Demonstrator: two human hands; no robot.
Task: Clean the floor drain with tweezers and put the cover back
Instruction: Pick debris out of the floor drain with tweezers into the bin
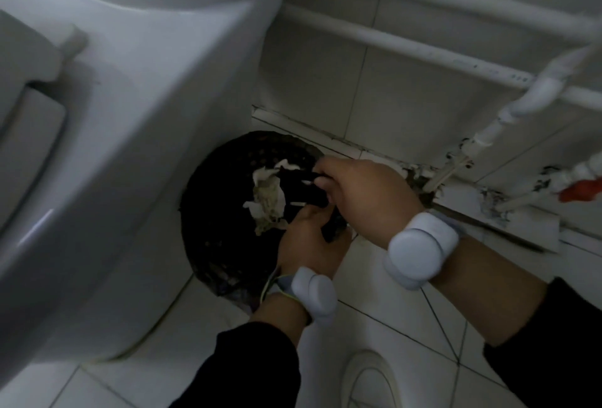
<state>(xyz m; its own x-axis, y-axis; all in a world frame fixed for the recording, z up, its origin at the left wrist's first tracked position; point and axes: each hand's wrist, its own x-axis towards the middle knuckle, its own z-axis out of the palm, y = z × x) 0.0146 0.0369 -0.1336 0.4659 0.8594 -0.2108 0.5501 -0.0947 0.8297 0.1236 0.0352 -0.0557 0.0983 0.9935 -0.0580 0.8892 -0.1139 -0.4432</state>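
Right hand (365, 199) closes its grip on dark tweezers (301, 176) that touch a pale, dirty wad (268, 199), while the left hand (306, 244) pinches a dark object beside it, over a black perforated basket (221, 212) on the tiled floor (391, 326) beside the toilet (114, 114).

The dark tool (312, 176) pinched in the right hand (361, 195) is mostly lost against the black round perforated basket (228, 179); its tips cannot be made out. The left hand (309, 244) hides the basket's rim at 4 o'clock, and what its fingers clasp is too dark to name. The floor drain itself is not discernible. The toilet (130, 114) is cut off at 9 o'clock, the shoe (368, 381) at 6, the red valve (580, 191) at 3.
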